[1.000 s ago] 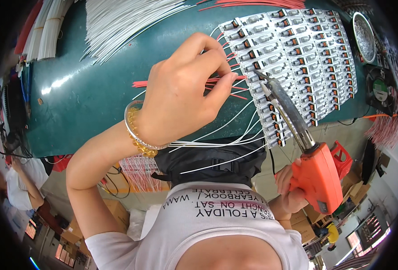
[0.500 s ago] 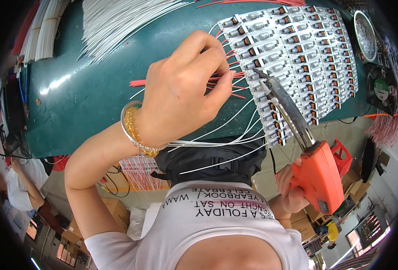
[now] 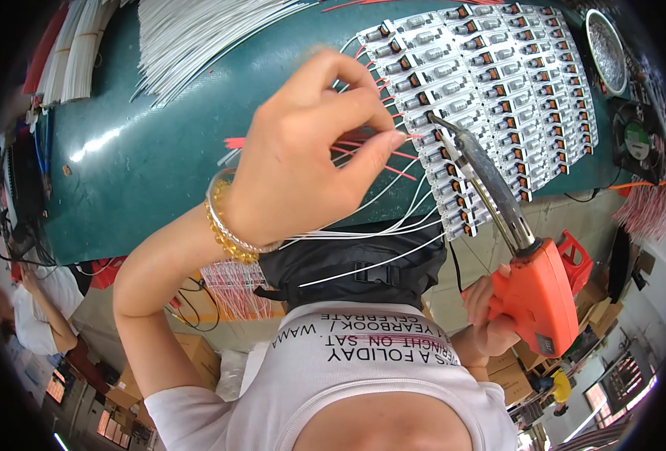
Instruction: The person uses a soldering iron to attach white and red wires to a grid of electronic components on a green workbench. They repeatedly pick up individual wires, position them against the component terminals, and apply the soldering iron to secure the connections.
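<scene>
Because their ends probably need steadying, our left hand (image 3: pixel 295 154) pinches red wires (image 3: pixel 235 143) between thumb and forefinger beside the circuit boards (image 3: pixel 491 76), which reach the near edge of the bench (image 3: pixel 145 188). Our left elbow is bent, palm downward; our right hand (image 3: pixel 492 323) clasps the soldering gun (image 3: pixel 540 293), nose slanting over the boards.

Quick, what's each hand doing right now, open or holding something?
Left hand: closed, holding red wires.
Right hand: closed around the orange soldering gun.
</scene>
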`<state>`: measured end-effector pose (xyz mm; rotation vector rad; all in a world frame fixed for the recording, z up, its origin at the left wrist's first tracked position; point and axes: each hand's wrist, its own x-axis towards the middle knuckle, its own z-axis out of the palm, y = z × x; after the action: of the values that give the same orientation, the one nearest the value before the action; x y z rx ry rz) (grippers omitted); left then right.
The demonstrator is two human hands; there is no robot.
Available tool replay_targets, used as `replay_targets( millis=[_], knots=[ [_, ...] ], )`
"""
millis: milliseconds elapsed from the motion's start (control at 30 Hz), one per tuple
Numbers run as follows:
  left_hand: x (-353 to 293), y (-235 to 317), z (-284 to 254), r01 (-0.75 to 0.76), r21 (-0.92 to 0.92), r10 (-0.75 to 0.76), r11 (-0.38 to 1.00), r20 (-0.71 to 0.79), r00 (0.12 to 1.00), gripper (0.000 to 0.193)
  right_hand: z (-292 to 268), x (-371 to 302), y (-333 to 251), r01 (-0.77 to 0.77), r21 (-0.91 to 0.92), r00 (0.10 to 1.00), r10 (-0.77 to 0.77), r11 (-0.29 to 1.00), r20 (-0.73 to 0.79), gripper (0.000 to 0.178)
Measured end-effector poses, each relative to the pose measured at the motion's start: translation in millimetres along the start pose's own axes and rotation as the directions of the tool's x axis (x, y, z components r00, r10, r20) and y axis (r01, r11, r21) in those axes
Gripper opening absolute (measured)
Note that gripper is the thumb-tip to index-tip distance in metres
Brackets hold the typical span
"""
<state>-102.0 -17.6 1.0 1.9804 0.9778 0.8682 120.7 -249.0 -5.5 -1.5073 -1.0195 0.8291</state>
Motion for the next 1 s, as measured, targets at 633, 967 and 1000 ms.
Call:
replay_targets(
  millis=[633, 967, 1000],
  knots=[
    [-4.5, -0.6, 12.0, -0.053, 0.137, 0.053, 0.989, -0.003, 0.999, 0.009, -0.5, 5.4, -7.9, 0.010, 0.108, 0.997, -0.018, 0.994, 0.071, 0.079],
    [-4.7, -1.7, 11.4, -0.067, 0.094, 0.070, 0.993, -0.030, 0.997, 0.009, 9.0, 4.0, -8.9, -0.006, 0.008, 0.999, 0.005, 1.000, 0.034, 0.081],
    [-3.3, -0.1, 9.9, -0.057, 0.060, 0.058, 0.997, -0.021, 0.998, 0.009, 11.1, 7.8, -14.0, -0.015, 0.030, 0.999, 0.014, 0.999, 0.046, 0.081]
  ],
)
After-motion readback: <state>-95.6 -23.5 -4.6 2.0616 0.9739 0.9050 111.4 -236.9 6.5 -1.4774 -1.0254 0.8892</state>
